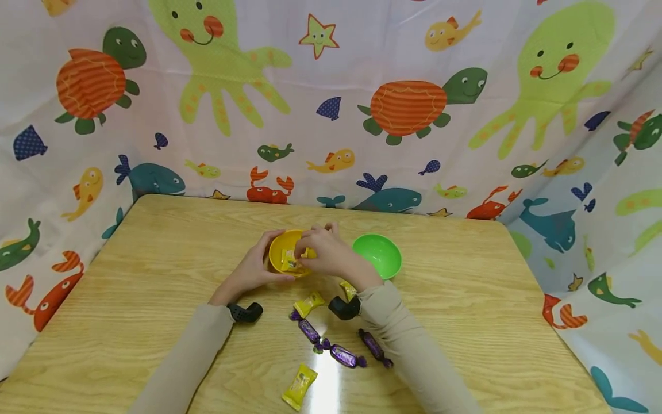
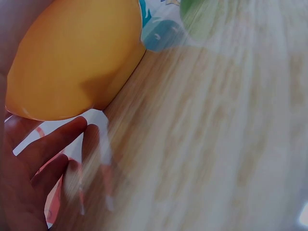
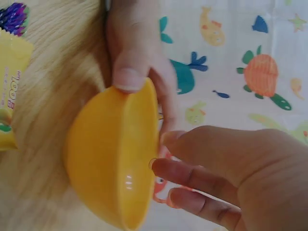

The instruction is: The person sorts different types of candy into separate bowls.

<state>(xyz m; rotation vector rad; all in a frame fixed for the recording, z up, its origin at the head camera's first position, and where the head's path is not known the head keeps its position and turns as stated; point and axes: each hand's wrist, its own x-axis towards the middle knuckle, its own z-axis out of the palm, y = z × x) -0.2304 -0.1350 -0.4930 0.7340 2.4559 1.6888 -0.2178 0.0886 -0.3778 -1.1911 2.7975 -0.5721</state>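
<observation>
My left hand (image 1: 253, 265) holds the yellow bowl (image 1: 279, 240) from its left side. In the right wrist view its thumb (image 3: 129, 79) presses on the bowl's rim, and the left wrist view shows fingers (image 2: 60, 139) beside the wall. Yellow-wrapped candies (image 1: 289, 262) lie in the bowl. Over its right side hovers my right hand (image 1: 328, 253), fingertips at the opening. From the right wrist, thumb and loosely bent fingers stand apart, with nothing visible between them.
Right of the yellow bowl stands a green bowl (image 1: 377, 256). In front lie yellow candies (image 1: 309, 303), another yellow candy (image 1: 300, 386) nearer me, and purple-wrapped candies (image 1: 343, 356). A sea-animal cloth (image 1: 331, 132) hangs behind the wooden table (image 1: 181, 241).
</observation>
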